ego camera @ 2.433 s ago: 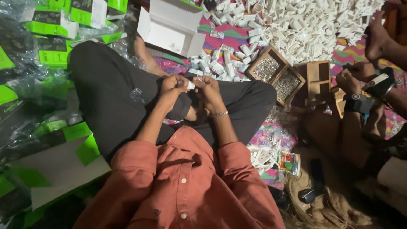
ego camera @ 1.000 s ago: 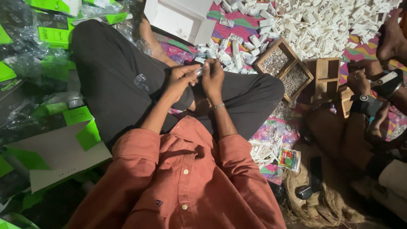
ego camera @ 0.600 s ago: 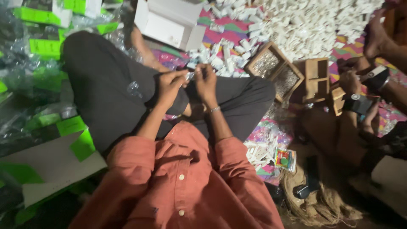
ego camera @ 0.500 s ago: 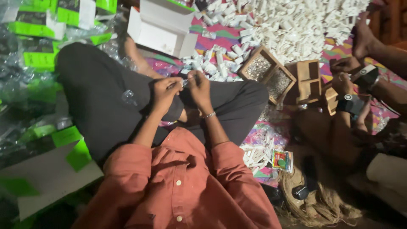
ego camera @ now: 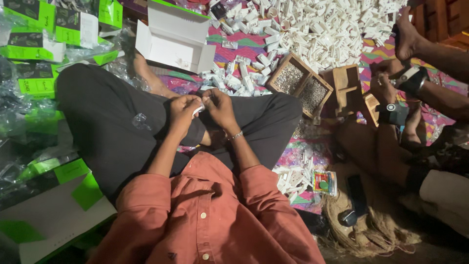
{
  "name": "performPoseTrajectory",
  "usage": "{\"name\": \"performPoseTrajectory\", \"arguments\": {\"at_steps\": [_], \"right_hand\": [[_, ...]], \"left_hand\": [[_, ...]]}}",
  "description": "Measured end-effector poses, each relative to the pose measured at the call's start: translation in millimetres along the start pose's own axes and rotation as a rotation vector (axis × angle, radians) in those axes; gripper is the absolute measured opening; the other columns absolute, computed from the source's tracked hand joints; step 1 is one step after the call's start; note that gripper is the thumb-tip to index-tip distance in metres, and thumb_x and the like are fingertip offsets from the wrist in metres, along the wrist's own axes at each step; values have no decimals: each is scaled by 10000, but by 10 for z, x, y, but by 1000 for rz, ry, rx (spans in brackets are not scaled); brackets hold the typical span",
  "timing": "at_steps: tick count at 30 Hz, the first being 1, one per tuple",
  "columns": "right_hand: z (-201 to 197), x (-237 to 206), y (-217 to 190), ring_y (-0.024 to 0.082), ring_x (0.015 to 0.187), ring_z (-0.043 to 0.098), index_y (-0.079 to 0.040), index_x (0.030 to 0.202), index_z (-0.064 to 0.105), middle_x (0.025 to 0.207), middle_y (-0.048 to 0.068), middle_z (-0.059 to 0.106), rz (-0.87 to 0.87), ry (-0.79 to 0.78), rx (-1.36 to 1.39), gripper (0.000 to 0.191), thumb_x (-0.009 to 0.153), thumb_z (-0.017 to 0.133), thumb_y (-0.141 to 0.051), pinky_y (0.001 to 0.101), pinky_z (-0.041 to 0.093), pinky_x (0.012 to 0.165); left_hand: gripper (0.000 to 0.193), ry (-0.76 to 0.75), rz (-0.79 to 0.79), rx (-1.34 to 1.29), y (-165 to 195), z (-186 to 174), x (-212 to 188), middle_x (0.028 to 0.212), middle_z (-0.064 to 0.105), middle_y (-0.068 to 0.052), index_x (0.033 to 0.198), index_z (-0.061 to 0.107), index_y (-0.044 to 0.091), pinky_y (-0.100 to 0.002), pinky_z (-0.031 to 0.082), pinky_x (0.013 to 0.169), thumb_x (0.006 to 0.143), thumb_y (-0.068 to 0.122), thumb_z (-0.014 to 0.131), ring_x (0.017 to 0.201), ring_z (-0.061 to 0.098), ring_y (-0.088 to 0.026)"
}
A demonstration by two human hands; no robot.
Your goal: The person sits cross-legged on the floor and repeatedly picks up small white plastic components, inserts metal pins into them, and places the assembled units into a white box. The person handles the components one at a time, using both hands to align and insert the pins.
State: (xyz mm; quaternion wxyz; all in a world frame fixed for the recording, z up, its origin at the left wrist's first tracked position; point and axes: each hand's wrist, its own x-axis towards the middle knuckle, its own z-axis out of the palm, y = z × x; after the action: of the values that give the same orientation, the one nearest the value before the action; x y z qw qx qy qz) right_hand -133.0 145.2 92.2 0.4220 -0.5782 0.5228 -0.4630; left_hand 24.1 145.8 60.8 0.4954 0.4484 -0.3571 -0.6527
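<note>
Small white part pinched between both our hands

We grip the white part (ego camera: 200, 108) with left hand (ego camera: 183, 110) and right hand (ego camera: 220, 107) together over our lap; beyond them lie more parts (ego camera: 234, 78) and an open box (ego camera: 177, 36). We judge assembly underway; next needs firm pressing.

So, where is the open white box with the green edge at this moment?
In the head view, the open white box lies at the top, left of centre, on the floor beyond the person's knees; the pile of small white parts is to its right.
</note>
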Motion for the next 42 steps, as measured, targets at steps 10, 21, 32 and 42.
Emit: {"name": "performPoseTrajectory", "arguments": {"at_steps": [10, 21, 32, 42], "right_hand": [[18, -28, -141, 324, 900, 600, -17, 1053, 673, 930, 124, 581, -318, 76, -412, 273, 801, 638, 84, 371, 490, 811], [-259, 23, -96, 115, 863, 571, 19, 1028, 747, 884, 23, 593, -31, -328, -32, 189, 888, 701, -99, 287, 488, 809], [-361, 23, -203, 53, 815, 591, 24, 989, 753, 872, -11, 711, 159, -546, 88, 192, 917, 758, -154, 259, 502, 736], [-290, 42, -1, 46, 770, 538, -43, 992, 640, 844, -51, 622, 174, -427, 52, 153, 1003, 624, -195, 238, 461, 676]], "left_hand": [[286, -54, 9, -53, -49, -26, 43, 867, 686, -28, 1179, 651, -11, -215, 464, 553, 923, 102, 712, 636, 605, -76], [249, -96, -2, -21, -30, -64, 35, 835, 639, -3, 1167, 666, -2, -232, 454, 527, 981, 162, 644, 624, 578, -84], [274, -163, 14, 67, -50, -91, 55, 935, 700, -34, 1116, 705, -31, -234, 522, 716, 1028, 219, 634, 820, 647, -82], [355, -318, -266, -114, 237, -66, -17, 952, 708, -54, 1252, 612, 54, -248, 474, 508, 899, 92, 633, 616, 653, -141]]}}
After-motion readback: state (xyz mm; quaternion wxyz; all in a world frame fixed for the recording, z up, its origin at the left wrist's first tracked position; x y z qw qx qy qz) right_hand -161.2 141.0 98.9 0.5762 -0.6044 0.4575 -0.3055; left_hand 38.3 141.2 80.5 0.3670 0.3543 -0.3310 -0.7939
